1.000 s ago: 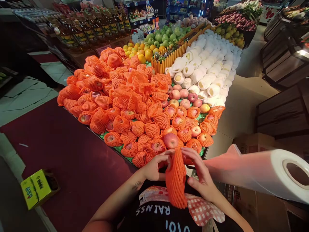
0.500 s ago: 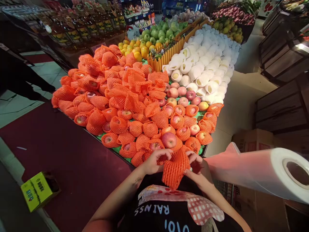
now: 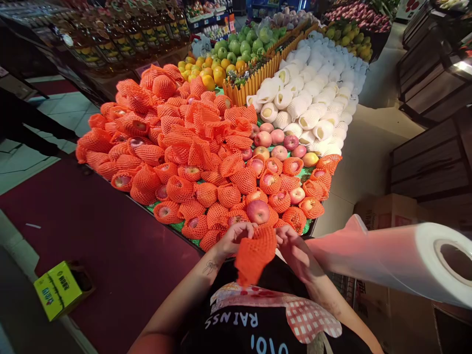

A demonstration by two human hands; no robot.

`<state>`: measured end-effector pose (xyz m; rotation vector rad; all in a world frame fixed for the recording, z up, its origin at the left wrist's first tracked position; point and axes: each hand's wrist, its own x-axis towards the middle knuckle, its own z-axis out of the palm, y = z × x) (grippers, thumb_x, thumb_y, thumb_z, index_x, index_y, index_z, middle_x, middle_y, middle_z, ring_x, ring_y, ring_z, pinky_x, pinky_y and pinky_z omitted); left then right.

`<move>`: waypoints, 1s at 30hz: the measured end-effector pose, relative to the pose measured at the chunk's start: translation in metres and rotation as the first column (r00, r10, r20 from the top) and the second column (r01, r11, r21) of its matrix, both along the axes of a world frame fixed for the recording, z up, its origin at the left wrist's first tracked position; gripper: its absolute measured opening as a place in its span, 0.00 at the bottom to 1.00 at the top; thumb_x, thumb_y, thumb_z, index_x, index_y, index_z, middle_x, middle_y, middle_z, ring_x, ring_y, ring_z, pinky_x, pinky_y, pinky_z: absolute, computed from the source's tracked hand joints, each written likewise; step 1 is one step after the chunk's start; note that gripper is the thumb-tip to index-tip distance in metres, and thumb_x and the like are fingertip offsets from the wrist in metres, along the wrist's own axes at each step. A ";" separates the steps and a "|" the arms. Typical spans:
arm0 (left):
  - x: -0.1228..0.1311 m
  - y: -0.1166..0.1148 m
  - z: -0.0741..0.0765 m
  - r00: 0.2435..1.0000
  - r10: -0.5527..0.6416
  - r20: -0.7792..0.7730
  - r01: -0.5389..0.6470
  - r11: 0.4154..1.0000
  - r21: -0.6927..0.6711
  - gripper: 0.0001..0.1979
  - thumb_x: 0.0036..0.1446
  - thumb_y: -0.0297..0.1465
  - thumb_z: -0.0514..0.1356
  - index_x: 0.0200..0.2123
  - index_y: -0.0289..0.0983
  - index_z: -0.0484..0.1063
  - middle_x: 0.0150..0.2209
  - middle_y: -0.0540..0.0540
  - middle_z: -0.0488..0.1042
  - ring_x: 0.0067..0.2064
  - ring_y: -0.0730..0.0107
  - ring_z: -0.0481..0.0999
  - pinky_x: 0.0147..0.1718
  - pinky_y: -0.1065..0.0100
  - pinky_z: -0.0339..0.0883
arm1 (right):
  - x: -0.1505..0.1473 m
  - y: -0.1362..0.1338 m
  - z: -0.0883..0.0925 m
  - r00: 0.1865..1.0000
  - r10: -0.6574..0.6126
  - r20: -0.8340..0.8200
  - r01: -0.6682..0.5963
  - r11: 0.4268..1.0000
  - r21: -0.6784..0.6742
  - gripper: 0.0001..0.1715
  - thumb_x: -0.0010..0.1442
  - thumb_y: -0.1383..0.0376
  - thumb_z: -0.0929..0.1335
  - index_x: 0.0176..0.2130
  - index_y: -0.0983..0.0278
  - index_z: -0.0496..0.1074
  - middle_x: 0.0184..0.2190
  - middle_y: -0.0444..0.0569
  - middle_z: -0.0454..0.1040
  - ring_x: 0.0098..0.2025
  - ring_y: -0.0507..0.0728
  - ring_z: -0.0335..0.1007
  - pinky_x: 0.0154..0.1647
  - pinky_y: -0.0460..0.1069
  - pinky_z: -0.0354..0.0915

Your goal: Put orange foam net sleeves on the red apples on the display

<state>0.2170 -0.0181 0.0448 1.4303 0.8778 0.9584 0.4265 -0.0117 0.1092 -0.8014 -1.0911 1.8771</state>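
Between my hands hangs an orange foam fruit net (image 3: 255,256), limp and flattened, its lower end pointing down toward my apron. My left hand (image 3: 238,237) pinches its upper left edge. My right hand (image 3: 293,246) grips the upper right edge with bent fingers. Just beyond the net, a bare red apple (image 3: 257,211) rests on top of apples in orange foam nets (image 3: 228,195). Whether anything is inside the held net I cannot tell.
Bare apples (image 3: 279,153) lie mid-stand beside fruit in white foam nets (image 3: 309,118). A yellow picket divider (image 3: 254,83) runs behind. At right juts a roll of clear plastic bags (image 3: 387,260). A yellow-green box (image 3: 58,290) sits lower left; a person's dark-clad legs (image 3: 29,120) stand at far left.
The foam net was rounded and held wide; now it hangs flatter and narrower, shifted slightly left. Both hands have moved a little left and up.
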 end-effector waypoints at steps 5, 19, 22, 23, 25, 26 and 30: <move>-0.004 0.005 0.006 0.964 0.000 0.265 0.024 0.996 -0.088 0.22 0.46 0.45 0.73 0.33 0.38 0.68 0.38 0.47 0.68 0.42 0.66 0.70 0.46 0.64 0.63 | -0.009 -0.009 -0.011 0.988 0.120 0.098 -0.100 0.976 -0.193 0.22 0.50 0.48 0.78 0.38 0.58 0.75 0.39 0.49 0.79 0.46 0.63 0.75 0.55 0.59 0.68; -0.006 0.026 0.031 0.993 0.076 -0.088 -0.100 0.945 -0.311 0.13 0.52 0.40 0.69 0.33 0.37 0.75 0.34 0.49 0.77 0.37 0.69 0.75 0.42 0.66 0.67 | -0.025 0.011 -0.055 0.959 -0.258 0.119 0.275 0.948 -0.160 0.15 0.58 0.51 0.70 0.40 0.56 0.75 0.40 0.54 0.81 0.44 0.67 0.78 0.47 0.63 0.73; -0.014 0.035 0.030 0.972 0.139 -0.189 -0.182 0.955 -0.233 0.15 0.49 0.39 0.70 0.38 0.38 0.78 0.41 0.45 0.80 0.44 0.63 0.78 0.46 0.65 0.68 | -0.025 0.018 -0.064 0.952 -0.250 0.179 0.272 0.955 -0.114 0.17 0.61 0.52 0.68 0.46 0.57 0.73 0.43 0.55 0.81 0.45 0.67 0.79 0.46 0.64 0.72; -0.016 0.039 0.028 0.965 0.146 -0.218 -0.195 0.955 -0.225 0.15 0.49 0.39 0.70 0.37 0.37 0.78 0.40 0.45 0.81 0.42 0.62 0.78 0.44 0.65 0.68 | -0.025 0.021 -0.066 0.947 -0.254 0.195 0.276 0.956 -0.095 0.17 0.61 0.52 0.68 0.47 0.57 0.72 0.44 0.55 0.81 0.44 0.67 0.79 0.46 0.64 0.73; -0.017 0.047 0.021 0.950 0.165 -0.264 -0.224 0.951 -0.212 0.13 0.51 0.40 0.69 0.33 0.37 0.78 0.34 0.46 0.80 0.37 0.63 0.78 0.37 0.66 0.68 | -0.027 0.027 -0.070 0.930 -0.292 0.222 0.311 0.949 -0.053 0.16 0.61 0.52 0.68 0.46 0.57 0.71 0.46 0.55 0.80 0.43 0.64 0.78 0.45 0.61 0.73; -0.016 0.052 0.017 0.939 0.194 -0.283 -0.254 0.947 -0.194 0.12 0.52 0.40 0.68 0.32 0.37 0.77 0.32 0.46 0.80 0.35 0.64 0.77 0.35 0.66 0.67 | -0.029 0.031 -0.073 0.915 -0.324 0.240 0.339 0.941 -0.020 0.16 0.61 0.52 0.69 0.44 0.57 0.71 0.45 0.54 0.80 0.42 0.63 0.78 0.45 0.59 0.73; -0.009 0.067 0.005 0.832 0.402 -0.381 -0.450 0.892 -0.043 0.07 0.59 0.36 0.62 0.34 0.38 0.73 0.30 0.49 0.77 0.33 0.65 0.77 0.35 0.66 0.68 | -0.039 0.047 -0.086 0.794 -0.483 0.371 0.422 0.875 0.236 0.17 0.62 0.48 0.67 0.38 0.58 0.69 0.38 0.49 0.76 0.39 0.59 0.73 0.44 0.53 0.71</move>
